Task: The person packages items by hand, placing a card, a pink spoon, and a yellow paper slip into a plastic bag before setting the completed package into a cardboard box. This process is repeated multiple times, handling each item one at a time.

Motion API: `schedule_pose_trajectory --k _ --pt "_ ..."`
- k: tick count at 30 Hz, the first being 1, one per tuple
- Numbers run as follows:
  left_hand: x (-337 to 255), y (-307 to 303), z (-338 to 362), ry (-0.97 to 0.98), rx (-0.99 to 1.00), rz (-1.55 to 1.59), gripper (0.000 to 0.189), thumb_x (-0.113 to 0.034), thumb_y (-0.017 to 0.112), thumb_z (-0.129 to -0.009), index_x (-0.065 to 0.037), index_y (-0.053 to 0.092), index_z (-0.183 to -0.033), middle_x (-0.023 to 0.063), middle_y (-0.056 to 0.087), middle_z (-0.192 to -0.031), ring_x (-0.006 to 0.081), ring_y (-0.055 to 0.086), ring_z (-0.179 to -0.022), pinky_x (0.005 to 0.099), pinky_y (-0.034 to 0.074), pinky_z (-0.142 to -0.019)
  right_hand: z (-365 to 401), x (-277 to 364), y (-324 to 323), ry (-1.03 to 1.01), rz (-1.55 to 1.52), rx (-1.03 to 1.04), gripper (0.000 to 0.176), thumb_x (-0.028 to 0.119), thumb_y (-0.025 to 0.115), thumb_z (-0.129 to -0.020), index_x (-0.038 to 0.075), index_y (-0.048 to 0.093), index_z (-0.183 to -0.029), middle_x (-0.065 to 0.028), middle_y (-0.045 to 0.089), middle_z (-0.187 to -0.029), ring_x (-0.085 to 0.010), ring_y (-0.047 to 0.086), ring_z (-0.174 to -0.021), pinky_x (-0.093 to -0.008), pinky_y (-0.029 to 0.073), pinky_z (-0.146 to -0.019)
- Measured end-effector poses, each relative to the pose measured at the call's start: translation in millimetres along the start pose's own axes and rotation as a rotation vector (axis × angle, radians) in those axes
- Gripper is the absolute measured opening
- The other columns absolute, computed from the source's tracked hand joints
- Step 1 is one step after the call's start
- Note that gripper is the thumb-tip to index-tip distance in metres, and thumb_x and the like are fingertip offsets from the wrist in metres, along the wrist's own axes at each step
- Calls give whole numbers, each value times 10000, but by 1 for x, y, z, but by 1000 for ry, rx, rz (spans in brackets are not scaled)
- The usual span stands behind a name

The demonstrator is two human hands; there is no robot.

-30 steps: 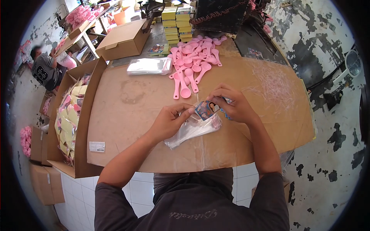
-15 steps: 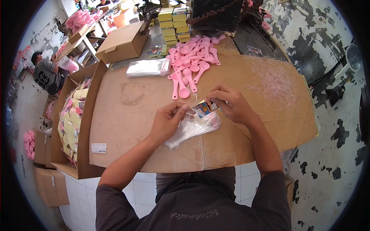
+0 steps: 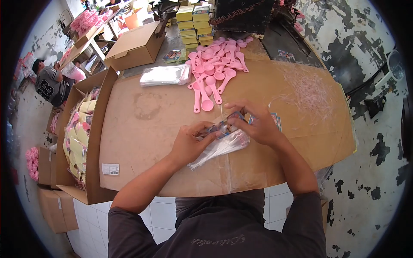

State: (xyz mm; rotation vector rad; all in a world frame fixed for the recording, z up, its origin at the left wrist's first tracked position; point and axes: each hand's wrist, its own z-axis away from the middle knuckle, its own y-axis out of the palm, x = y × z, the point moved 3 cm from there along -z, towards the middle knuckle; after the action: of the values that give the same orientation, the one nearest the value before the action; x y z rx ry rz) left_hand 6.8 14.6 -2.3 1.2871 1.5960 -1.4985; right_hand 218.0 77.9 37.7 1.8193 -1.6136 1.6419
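Note:
A colourful printed card [image 3: 224,128] in clear plastic is between my two hands, above a pile of clear plastic bags [image 3: 223,148]. My left hand [image 3: 193,139] pinches its left end with thumb and fingers. At the right end, my right hand [image 3: 254,122] grips the card between thumb and fingers. More printed cards [image 3: 275,121] lie on the cardboard, partly hidden behind my right hand. Beyond my hands is a heap of pink measuring spoons [image 3: 211,64].
A long box [image 3: 109,90] of packed bags stands at the left. Farther back are a bag stack [image 3: 165,75], a closed carton [image 3: 135,47] and card stacks [image 3: 193,23]. Plastic strips [image 3: 307,92] lie at the right. Another person [image 3: 49,81] is at the far left.
The card has swung flatter and sits lower between my hands, lined up with the clear plastic. My right hand has shifted slightly, uncovering cards beside it.

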Motion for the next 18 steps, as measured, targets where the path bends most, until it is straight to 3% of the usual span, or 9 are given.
schedule_pose_trajectory --k 3,6,9,12,15,18 --pt "0 -4 0 -81 56 20 299 -113 755 -950 50 676 -1188 56 765 -929 75 675 -795 261 562 -727 2 1 12 54 -215 -1 311 92 713 -963 12 677 -1262 -79 704 -1093 -165 670 -960 -289 527 -837" --pt "1 -2 -1 -174 -36 341 269 -123 731 -979 43 676 -1184 50 751 -962 68 668 -808 249 553 -723 0 -8 9 19 -180 -184 328 174 685 -993 48 663 -1294 -130 706 -1111 -208 666 -960 -334 542 -839" --pt "6 -3 -3 -96 -28 398 241 -126 703 -1003 37 673 -1179 53 746 -998 64 674 -822 236 556 -714 -1 8 9 -156 97 -21 321 191 630 -1025 29 653 -1301 -137 700 -1148 -225 672 -1035 -345 538 -865" --pt "1 -6 -1 -144 -28 463 221 -114 683 -1014 31 668 -1180 48 745 -997 58 680 -827 226 562 -709 -7 10 18 -441 304 71 320 214 607 -1032 11 665 -1273 -151 692 -1179 -266 673 -1083 -378 537 -883" --pt "2 -12 -3 -213 -68 475 218 -131 686 -1013 25 673 -1163 54 750 -971 57 674 -839 243 566 -725 -23 -8 12 -116 -23 -35 302 217 600 -1020 16 695 -1223 -171 675 -1196 -320 663 -1072 -413 529 -892" --pt "0 -16 -3 -230 -80 420 199 -129 683 -1013 21 674 -1144 56 749 -968 58 677 -841 240 566 -718 -50 -21 12 122 230 -40 268 123 595 -1001 39 693 -1236 -156 666 -1148 -315 666 -1064 -411 527 -948"
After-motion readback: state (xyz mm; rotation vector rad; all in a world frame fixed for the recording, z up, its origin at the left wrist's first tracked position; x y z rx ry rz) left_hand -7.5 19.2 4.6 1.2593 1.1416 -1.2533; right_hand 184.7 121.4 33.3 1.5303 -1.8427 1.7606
